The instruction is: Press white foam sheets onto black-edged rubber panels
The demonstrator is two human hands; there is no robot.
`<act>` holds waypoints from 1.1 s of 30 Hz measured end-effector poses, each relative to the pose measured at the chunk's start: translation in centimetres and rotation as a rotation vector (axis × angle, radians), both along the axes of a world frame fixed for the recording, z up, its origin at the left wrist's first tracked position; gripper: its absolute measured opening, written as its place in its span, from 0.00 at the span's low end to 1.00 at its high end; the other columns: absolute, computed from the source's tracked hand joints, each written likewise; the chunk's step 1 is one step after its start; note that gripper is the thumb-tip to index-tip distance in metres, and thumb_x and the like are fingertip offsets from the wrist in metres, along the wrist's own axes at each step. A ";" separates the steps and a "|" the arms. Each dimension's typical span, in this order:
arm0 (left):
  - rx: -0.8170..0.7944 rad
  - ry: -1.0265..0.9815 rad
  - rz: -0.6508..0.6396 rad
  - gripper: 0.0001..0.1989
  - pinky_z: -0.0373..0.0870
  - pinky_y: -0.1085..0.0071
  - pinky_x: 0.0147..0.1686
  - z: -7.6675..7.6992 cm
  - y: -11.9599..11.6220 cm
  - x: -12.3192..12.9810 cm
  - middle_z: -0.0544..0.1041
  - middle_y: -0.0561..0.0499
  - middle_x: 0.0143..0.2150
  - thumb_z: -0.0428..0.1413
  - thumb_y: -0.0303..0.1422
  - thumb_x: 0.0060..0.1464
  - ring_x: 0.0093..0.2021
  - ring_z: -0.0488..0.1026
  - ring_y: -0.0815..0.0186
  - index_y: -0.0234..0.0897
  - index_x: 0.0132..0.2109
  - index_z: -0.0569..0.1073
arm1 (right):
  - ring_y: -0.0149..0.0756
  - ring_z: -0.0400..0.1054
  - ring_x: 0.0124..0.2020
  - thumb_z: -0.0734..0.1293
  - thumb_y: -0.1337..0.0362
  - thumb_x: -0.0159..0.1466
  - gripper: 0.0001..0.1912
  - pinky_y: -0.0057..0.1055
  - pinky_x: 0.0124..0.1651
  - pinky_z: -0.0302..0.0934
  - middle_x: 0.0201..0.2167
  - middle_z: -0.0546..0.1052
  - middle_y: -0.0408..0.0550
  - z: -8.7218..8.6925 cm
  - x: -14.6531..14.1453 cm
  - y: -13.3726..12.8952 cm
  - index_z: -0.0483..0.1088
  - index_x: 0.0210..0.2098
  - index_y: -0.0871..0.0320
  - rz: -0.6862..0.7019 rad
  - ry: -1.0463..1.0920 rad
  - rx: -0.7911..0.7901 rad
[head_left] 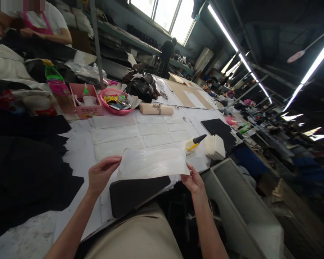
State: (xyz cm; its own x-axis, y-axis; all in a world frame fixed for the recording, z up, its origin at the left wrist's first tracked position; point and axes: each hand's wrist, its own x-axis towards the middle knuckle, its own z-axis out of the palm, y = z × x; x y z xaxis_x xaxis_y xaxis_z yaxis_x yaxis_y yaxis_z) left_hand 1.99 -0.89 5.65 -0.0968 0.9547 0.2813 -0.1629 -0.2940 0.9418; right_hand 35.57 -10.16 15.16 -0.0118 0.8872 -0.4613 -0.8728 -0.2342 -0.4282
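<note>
A whitish rectangular sheet [153, 163] with a shiny, streaked surface is held up between my two hands. My left hand [104, 172] pinches its left edge, and my right hand [193, 178] grips its lower right corner. Beneath the sheet, a dark flat panel with rounded corners [137, 198] lies at the table's near edge. Similar pale rectangles [116, 135] are laid out in rows on the white paper beyond. Just past my right hand are a cream container with a dark tip and a yellow tool [190, 145], and a stack of off-white pieces [215, 146].
Black cut material [24, 180] covers the left side. Along the back stand a bottle [59, 90], a pink box [85, 102], a pink basin [117, 102] and a beige roll [156, 109]. A grey bin [248, 212] sits at right. A person [43, 25] works at upper left.
</note>
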 end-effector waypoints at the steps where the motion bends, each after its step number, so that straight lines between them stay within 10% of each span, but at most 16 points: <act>1: 0.020 0.030 -0.004 0.05 0.75 0.67 0.47 0.1 0.0 0.0 0.81 0.50 0.39 0.64 0.30 0.47 0.41 0.78 0.64 0.39 0.34 0.79 | 0.20 0.67 0.18 0.69 0.75 0.58 0.08 0.14 0.14 0.59 0.26 0.79 0.39 0.1 -0.1 -0.1 0.68 0.36 0.62 -0.004 0.009 -0.004; 33: 0.007 0.077 -0.066 0.04 0.77 0.67 0.42 0.1 -0.9 0.7 0.81 0.47 0.39 0.61 0.33 0.51 0.41 0.78 0.63 0.39 0.36 0.80 | 0.20 0.64 0.18 0.64 0.77 0.61 0.09 0.17 0.16 0.62 0.25 0.75 0.35 0.0 -1.2 -0.6 0.63 0.36 0.57 -0.091 0.193 0.060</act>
State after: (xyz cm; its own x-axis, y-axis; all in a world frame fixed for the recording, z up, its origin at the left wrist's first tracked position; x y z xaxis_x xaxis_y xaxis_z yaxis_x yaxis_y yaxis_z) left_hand 2.72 -1.80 5.79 -0.0116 0.9562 0.2925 -0.1093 -0.2920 0.9501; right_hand 34.34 -10.72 15.16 -0.0130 0.9142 -0.4051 -0.9562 -0.1298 -0.2622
